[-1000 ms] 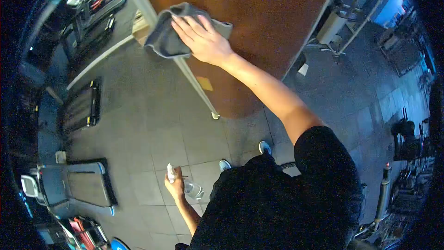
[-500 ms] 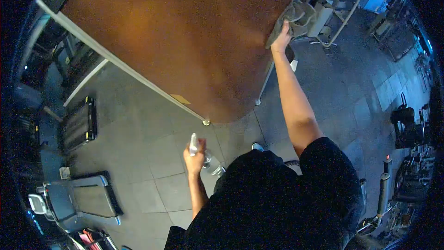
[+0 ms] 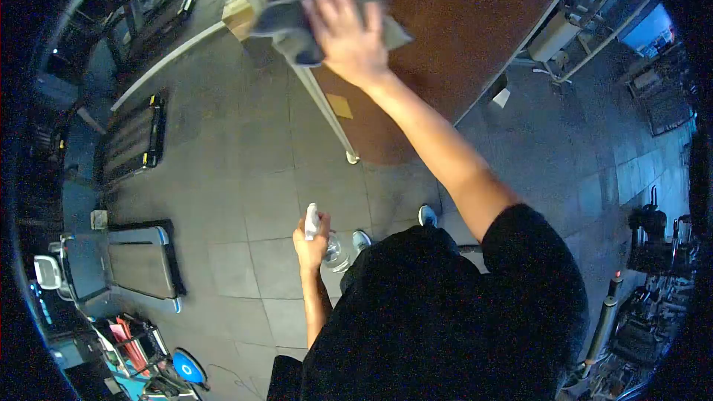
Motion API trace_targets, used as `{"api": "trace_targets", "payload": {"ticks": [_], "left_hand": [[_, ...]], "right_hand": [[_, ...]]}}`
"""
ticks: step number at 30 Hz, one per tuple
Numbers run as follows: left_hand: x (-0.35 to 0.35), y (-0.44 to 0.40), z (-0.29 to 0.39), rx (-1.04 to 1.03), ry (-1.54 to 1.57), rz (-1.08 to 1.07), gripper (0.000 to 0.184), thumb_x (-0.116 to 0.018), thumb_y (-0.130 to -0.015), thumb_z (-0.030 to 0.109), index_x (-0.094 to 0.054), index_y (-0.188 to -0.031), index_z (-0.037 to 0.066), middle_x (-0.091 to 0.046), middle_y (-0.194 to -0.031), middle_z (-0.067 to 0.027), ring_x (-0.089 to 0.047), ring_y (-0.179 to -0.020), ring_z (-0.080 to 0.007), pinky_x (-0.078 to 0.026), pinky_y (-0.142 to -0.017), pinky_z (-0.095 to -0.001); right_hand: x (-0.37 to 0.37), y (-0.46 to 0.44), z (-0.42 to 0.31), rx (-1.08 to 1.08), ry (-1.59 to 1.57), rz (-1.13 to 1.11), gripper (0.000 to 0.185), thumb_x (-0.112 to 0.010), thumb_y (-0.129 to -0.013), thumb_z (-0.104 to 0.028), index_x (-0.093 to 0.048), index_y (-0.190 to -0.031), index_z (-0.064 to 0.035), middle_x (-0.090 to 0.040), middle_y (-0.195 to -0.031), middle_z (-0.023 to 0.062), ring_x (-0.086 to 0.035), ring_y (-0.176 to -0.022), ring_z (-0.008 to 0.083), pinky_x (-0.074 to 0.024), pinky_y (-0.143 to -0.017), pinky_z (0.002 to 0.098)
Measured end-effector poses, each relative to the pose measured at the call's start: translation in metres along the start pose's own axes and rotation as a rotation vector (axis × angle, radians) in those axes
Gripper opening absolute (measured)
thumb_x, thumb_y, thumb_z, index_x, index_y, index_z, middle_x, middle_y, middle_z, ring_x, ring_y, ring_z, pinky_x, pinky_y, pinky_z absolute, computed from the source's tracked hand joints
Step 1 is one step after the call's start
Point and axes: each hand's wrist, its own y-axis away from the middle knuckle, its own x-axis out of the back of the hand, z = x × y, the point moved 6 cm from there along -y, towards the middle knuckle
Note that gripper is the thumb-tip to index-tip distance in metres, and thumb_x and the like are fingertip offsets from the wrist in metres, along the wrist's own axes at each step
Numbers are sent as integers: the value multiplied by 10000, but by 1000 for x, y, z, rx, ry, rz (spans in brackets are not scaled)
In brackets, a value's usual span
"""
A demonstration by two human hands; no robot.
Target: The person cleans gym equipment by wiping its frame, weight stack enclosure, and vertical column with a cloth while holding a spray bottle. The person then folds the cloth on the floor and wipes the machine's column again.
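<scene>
My right hand (image 3: 349, 41) is up at the top, fingers spread over a grey cloth (image 3: 290, 18). It holds the cloth against the brown panel (image 3: 475, 15) at its left metal edge; the cloth overhangs that edge. Lower down, my left hand (image 3: 310, 245) is closed round the neck of a spray bottle (image 3: 336, 256) with a white trigger head and a clear body. The bottle hangs in front of me above the floor, apart from the panel. The cloth and right fingers are slightly blurred.
The panel's metal frame ends in a round foot (image 3: 353, 157) near my shoes (image 3: 427, 215). A treadmill (image 3: 141, 263) stands at left, with a rack of coloured items (image 3: 134, 349) below it. Gym machines (image 3: 657, 238) line the right side. Grey tiles (image 3: 245, 178) cover the floor.
My right hand has swept the cloth from the panel's right edge to its left edge. The view has turned, so the panel sits further right. My left hand still grips the spray bottle.
</scene>
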Motion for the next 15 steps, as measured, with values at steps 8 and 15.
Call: {"api": "trace_targets", "payload": {"ticks": [8,15], "left_hand": [[41,14,-50,74,-122,143,224,-772,-921,207,-690,-943,-1,-634,-713,-11,-539,-614,-102,-463,-574,-298],[27,5,-35,120,-172,71,236,-779,-917,141,-704,-1036,-48,-694,-836,-48,-622,-665,-123,-531,-585,-290]], "right_hand": [[-55,39,-30,327,-213,-22,582,-511,-945,-236,-488,-1493,-43,-572,-1413,59,-507,-1328,221,-376,-1153,456],[-11,80,63,207,-272,-18,700,-598,-844,-270,-512,-1530,-158,-625,-1284,-27,-587,-1090,140,-441,-1029,419]]}}
